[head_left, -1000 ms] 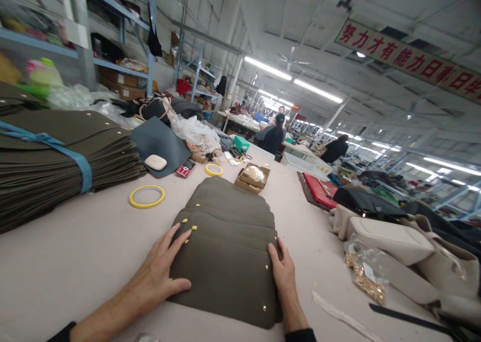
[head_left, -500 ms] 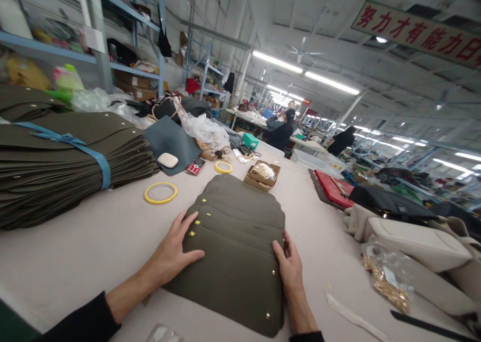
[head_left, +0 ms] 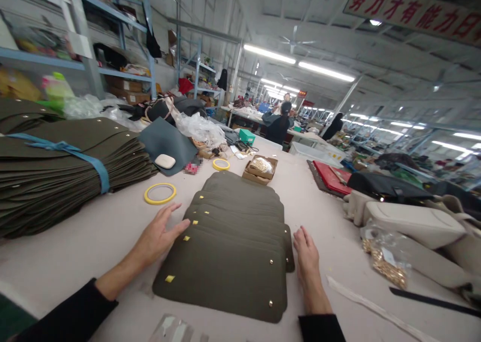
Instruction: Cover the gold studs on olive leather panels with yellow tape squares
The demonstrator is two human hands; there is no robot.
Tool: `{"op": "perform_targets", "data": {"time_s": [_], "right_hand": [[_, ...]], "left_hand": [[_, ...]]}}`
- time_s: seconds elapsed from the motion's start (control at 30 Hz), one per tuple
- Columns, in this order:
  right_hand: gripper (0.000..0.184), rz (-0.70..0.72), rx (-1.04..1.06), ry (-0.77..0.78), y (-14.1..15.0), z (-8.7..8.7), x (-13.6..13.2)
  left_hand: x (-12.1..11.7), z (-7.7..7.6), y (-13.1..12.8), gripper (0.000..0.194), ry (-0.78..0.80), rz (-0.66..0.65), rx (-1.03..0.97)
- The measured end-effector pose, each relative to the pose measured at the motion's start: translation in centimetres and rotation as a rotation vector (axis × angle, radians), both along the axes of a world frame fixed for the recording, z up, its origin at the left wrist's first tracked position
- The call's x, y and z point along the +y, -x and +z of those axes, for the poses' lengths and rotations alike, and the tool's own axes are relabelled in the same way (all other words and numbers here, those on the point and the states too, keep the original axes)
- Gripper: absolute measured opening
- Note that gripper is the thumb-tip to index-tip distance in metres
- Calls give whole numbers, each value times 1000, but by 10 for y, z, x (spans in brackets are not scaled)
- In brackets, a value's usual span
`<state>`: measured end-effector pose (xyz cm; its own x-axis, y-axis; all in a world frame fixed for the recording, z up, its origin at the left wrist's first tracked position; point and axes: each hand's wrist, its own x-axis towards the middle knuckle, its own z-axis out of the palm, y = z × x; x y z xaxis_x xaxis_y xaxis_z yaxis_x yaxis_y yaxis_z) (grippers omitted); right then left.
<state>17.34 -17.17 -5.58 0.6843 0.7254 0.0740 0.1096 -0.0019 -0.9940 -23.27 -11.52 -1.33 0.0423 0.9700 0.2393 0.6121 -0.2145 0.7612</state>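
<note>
Flanking a fanned stack of dark olive panels (head_left: 229, 267), both hands are relaxed and hold nothing: the left hand (head_left: 160, 237) spreads its fingers at nine o'clock (whether its fingertip touches the edge, I cannot tell), and the right hand (head_left: 307, 249), fingers slightly bent, stands just beside it at three. The stack lies flat on the worktable (head_left: 300, 202), directly before the person. A sideways knock from either hand could skew the overlaps, I judge, since nothing visible binds them; a snagging finger might peel a yellow tab (head_left: 170, 279). One panel already juts out at three. The fan's long axis runs roughly six to twelve, its narrower-looking end pointing away. Beyond lie a yellow tape roll (head_left: 160, 202) at ten, a blue-tied panel bundle (head_left: 124, 154) further that way, a small cardboard box (head_left: 255, 177) near twelve and a bag of gold-coloured fittings (head_left: 387, 267) at three.
</note>
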Motion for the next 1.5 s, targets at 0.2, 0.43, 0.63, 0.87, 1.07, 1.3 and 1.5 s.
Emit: {"op": "perform_targets", "data": {"time_s": [0.2,0.43,0.63,0.87,1.07,1.3,1.5], "right_hand": [[70,44,102,-26,10,1,-1],[63,85,228,-122,26,3,-1],[59,103,-173,28,17,15,-8],[36,-78,-489,197,3,35,-29],[38,195,-573,422,12,38,-44],[27,106,-462,190,14,34,-33],[32,132,-247,216,8,34,-38]], "left_hand": [[-10,-16,-19,86,37,-87,77],[-31,-24,-38,68,-59,-81,102],[-26,-31,-34,65,20,-71,137],[-28,-34,-36,63,20,-85,148],[-28,-36,-35,61,8,-67,163],[-31,-45,-35,65,-29,-67,180],[-34,-41,-36,89,2,-89,207]]}}
